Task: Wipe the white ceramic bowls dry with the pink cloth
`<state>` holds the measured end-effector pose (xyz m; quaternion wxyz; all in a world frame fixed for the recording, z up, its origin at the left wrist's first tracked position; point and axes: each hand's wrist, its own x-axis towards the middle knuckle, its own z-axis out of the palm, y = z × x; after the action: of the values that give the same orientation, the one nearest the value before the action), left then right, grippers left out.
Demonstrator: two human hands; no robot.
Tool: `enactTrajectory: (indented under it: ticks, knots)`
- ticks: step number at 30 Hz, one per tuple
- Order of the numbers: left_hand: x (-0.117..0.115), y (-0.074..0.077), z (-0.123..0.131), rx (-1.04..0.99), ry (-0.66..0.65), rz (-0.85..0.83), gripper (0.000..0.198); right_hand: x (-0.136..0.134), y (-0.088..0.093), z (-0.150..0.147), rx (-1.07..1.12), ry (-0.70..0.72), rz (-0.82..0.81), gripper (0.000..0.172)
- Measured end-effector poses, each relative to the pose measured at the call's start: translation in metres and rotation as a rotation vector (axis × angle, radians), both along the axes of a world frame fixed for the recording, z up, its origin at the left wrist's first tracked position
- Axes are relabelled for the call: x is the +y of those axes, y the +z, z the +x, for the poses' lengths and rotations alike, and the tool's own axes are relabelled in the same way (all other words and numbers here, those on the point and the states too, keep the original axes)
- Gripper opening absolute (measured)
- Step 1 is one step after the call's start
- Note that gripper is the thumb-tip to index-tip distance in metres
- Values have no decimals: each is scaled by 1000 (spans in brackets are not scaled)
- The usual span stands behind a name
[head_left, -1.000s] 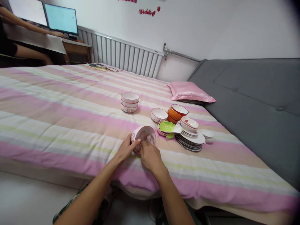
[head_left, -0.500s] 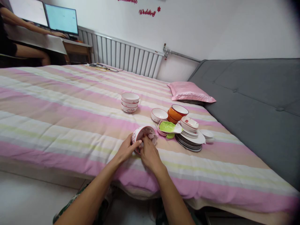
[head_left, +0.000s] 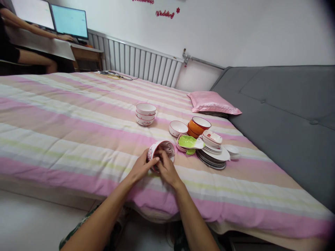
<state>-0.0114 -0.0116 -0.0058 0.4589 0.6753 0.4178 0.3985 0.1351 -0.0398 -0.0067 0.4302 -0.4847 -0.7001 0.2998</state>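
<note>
My left hand (head_left: 142,165) grips the left rim of a white bowl (head_left: 152,149) with a red pattern, tilted on its side with its mouth toward me and to the right. Inside the bowl, my right hand (head_left: 166,168) presses a pale pinkish cloth (head_left: 170,149) against the inner wall; its fingertips are partly hidden. A stack of similar white bowls (head_left: 145,115) stands farther back. A single white bowl (head_left: 178,128) sits to the right of that stack, beside orange bowls (head_left: 195,127). Close to the held bowl lies a green leaf-shaped dish (head_left: 187,141) on pink ones.
Stacked plates (head_left: 213,158) carry small white dishes (head_left: 212,136) on top, with little white bowls (head_left: 232,150) to their right. A pink pillow (head_left: 213,101) lies by the grey headboard (head_left: 282,101). Cables (head_left: 115,75) lie at the bed's far edge. Another person's arm (head_left: 36,29) reaches over a desk.
My right hand has shifted slightly inside the bowl, and the cloth has moved deeper in from the right rim. The bowl has turned slightly; the other dishes stay put.
</note>
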Motion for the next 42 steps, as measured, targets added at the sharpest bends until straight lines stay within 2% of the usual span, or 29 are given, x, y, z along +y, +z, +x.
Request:
enactTrajectory:
  ticks: [5, 11, 14, 22, 29, 35, 42]
  knots:
    - [1, -2, 0, -3, 6, 17, 55, 1, 1, 0, 117, 69, -37, 23]
    - [0, 0, -1, 8, 11, -6, 57, 4, -8, 2, 279, 146, -124, 28]
    - [-1, 1, -1, -1, 11, -20, 58, 4, -8, 4, 275, 139, -143, 29]
    - [-1, 1, 0, -54, 10, -39, 57, -1, 4, 10, 58, 73, -92, 26]
    - [0, -1, 1, -54, 26, -80, 60, -8, 18, 9, -360, 17, 22, 28]
    - [3, -6, 2, -66, 29, -68, 62, -15, 25, 4, -716, -93, 27, 31]
    - [-1, 0, 1, -43, 35, -73, 64, -16, 24, -4, -783, -157, -19, 26]
